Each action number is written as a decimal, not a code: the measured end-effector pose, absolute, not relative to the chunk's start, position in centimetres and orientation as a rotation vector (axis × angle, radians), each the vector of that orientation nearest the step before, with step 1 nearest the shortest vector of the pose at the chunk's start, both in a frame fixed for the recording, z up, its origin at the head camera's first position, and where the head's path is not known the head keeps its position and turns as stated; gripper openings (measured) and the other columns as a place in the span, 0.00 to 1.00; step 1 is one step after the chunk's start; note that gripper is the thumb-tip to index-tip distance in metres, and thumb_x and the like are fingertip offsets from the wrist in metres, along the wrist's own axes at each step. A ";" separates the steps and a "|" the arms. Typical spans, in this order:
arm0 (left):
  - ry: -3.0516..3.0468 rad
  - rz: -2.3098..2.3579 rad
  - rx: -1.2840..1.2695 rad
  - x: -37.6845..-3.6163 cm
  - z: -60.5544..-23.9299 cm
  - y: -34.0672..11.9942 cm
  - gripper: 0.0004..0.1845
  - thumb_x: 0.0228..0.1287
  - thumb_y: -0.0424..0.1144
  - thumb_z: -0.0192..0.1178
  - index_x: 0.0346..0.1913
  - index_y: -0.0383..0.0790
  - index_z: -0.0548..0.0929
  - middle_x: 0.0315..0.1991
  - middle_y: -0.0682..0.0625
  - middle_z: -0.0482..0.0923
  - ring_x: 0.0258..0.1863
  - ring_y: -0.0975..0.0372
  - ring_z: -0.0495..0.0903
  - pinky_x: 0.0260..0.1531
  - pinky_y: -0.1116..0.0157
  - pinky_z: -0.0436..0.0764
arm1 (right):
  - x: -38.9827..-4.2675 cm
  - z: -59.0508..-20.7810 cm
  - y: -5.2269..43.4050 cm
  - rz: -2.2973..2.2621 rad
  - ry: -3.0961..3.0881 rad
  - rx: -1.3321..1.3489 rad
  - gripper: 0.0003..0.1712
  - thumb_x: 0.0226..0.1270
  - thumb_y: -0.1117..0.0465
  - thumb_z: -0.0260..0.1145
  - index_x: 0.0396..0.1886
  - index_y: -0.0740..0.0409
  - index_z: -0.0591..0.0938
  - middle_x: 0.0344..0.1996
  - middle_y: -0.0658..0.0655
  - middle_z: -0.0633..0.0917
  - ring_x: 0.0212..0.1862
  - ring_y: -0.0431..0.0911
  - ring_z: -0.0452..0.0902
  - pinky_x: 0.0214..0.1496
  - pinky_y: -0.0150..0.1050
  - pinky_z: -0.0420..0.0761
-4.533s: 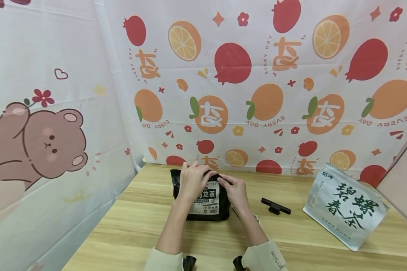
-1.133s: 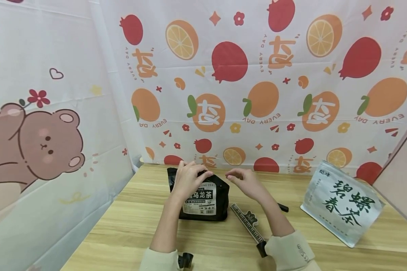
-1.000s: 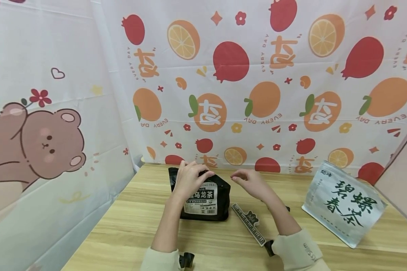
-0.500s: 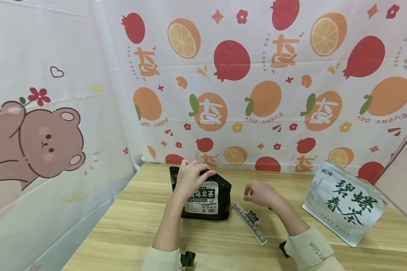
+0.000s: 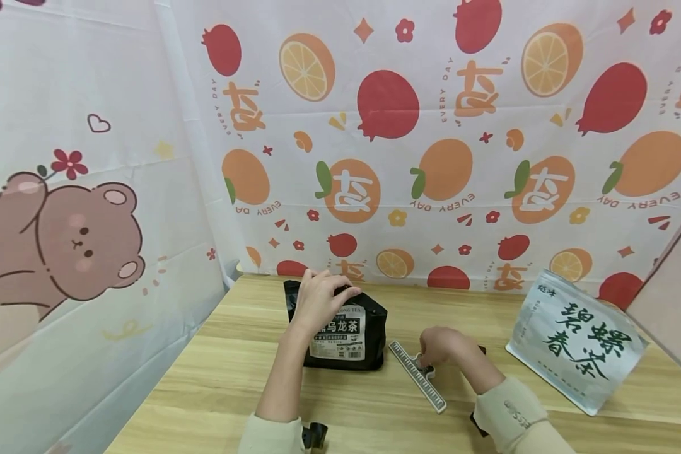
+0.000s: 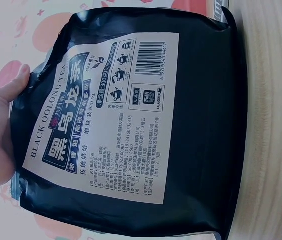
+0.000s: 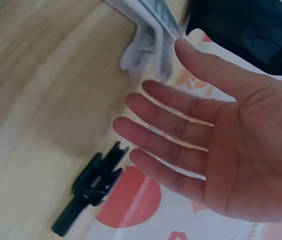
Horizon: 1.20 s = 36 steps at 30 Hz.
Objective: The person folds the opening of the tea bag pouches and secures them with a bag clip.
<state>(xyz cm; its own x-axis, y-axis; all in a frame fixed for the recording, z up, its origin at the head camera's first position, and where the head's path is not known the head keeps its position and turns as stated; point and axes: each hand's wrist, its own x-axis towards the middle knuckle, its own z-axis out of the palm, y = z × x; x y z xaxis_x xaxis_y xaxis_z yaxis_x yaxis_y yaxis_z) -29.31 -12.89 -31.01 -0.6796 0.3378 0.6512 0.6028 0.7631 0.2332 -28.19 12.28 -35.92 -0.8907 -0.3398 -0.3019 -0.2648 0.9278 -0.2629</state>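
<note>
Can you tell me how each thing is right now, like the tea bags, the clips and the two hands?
black tea bag: upright, top gripped.
left hand: curled round the black bag's top.
right hand: fingers straight, at the white clip.
white clip: flat on the table.
black clip: lying flat, untouched.
silver tea bag: untouched, leaning back.

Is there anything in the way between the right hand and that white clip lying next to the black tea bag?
Nothing visible. The right hand is open just above the white sealing clip on the table, with only air between fingers and clip. The black clip lies off to the side, and the left hand grips the black tea bag.
</note>
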 end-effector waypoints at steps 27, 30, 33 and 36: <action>-2.364 -0.573 -0.699 -28.8 -31.2 -13.2 0.08 0.56 0.49 0.62 0.29 0.49 0.85 0.25 0.59 0.79 0.23 0.65 0.65 0.35 0.61 0.59 | -28.0 -34.5 12.2 -0.698 2.679 -0.343 0.14 0.52 0.70 0.69 0.39 0.71 0.78 0.30 0.58 0.78 0.21 0.50 0.78 0.26 0.41 0.79; -2.365 -0.570 -0.698 -28.7 -31.1 -13.2 0.08 0.55 0.49 0.62 0.29 0.50 0.85 0.24 0.59 0.79 0.23 0.65 0.64 0.34 0.62 0.59 | -27.9 -34.2 12.2 -0.735 2.721 -0.354 0.14 0.51 0.70 0.69 0.38 0.71 0.78 0.31 0.59 0.78 0.21 0.48 0.77 0.26 0.41 0.79; -2.367 -0.573 -0.700 -28.7 -31.2 -13.2 0.08 0.55 0.49 0.62 0.29 0.50 0.85 0.25 0.59 0.79 0.22 0.65 0.64 0.34 0.61 0.58 | -27.9 -33.9 12.2 -0.776 2.752 -0.341 0.13 0.51 0.70 0.69 0.36 0.69 0.77 0.29 0.57 0.77 0.21 0.47 0.76 0.26 0.41 0.79; -2.368 -0.576 -0.702 -28.6 -31.1 -13.2 0.08 0.55 0.49 0.62 0.29 0.50 0.85 0.25 0.59 0.79 0.22 0.65 0.64 0.34 0.61 0.58 | -27.8 -33.7 12.3 -0.822 2.778 -0.319 0.12 0.52 0.69 0.69 0.35 0.68 0.77 0.27 0.57 0.76 0.22 0.47 0.77 0.25 0.41 0.79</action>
